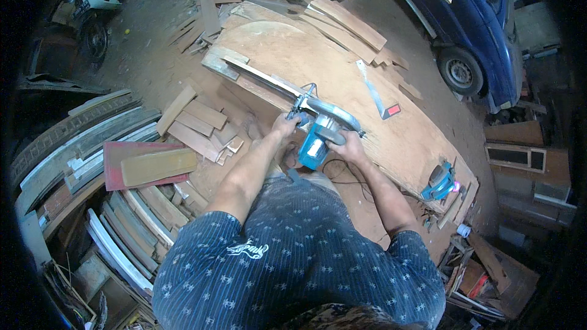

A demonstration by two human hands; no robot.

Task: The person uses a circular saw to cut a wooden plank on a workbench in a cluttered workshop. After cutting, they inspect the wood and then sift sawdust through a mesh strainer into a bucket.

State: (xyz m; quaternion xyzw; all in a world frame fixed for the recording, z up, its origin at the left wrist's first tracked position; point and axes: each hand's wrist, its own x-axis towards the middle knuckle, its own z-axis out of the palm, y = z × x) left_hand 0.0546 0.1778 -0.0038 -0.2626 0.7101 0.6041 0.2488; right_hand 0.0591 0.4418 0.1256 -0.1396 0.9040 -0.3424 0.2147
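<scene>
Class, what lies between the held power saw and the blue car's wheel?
Head view: between saw and wheel lie a metal square on the wooden board, then a wood offcut and floor.

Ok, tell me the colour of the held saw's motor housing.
The motor housing is teal blue, seen best in the head view.

The head-worn fisheye looks steeply down; hands near centre.
</scene>
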